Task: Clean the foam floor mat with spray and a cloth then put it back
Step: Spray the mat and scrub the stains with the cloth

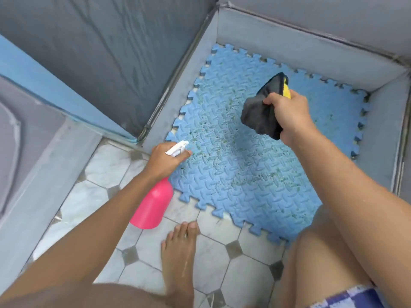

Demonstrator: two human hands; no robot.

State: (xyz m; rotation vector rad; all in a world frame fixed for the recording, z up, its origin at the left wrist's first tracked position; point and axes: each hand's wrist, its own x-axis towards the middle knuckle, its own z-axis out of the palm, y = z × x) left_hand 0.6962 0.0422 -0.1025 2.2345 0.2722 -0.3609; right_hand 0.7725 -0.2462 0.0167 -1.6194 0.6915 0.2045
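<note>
While the blue foam mat (255, 152) lies flat on the tiled floor (222, 258), its far end inside a grey-walled enclosure (289, 47), the left hand (165, 161) has its fingers wrapped around the white trigger head of a pink spray bottle (153, 204) at the mat's near-left edge. Above the speckled mat, the right hand (287, 114) clenches a dark grey and yellow cloth (262, 110).

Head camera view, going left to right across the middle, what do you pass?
Grey cushioned panel → pink spray bottle → left hand on its white trigger → blue foam mat → dark cloth → right hand.
</note>
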